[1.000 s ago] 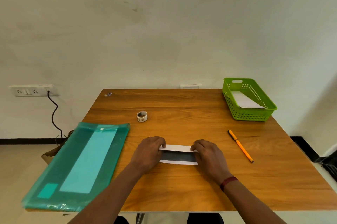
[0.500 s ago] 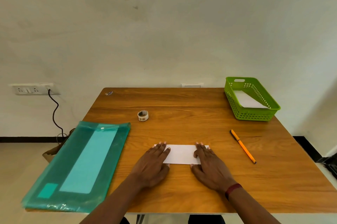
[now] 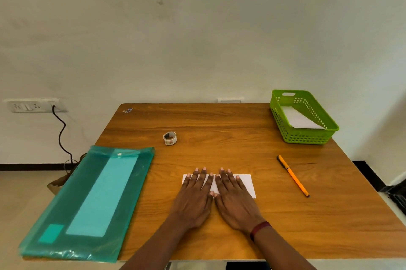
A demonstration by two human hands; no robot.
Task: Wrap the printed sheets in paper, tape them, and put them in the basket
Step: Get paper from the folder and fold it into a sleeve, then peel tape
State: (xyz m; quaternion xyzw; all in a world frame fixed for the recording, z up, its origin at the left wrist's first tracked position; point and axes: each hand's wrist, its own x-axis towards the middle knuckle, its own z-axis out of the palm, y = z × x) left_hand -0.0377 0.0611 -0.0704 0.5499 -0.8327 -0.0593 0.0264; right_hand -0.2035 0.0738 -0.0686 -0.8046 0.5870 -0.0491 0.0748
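Both hands, left hand & right hand, lie flat, fingers spread, gripping nothing, pressing the folded white paper packet under their palms. Small tape roll sits well beyond the fingertips; lift off w/o tape & the fold prob springs open.

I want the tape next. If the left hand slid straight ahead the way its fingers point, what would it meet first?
Probably bare table: the left hand points away and slightly right, so the tape roll lies left of that line, though depth is uncertain.
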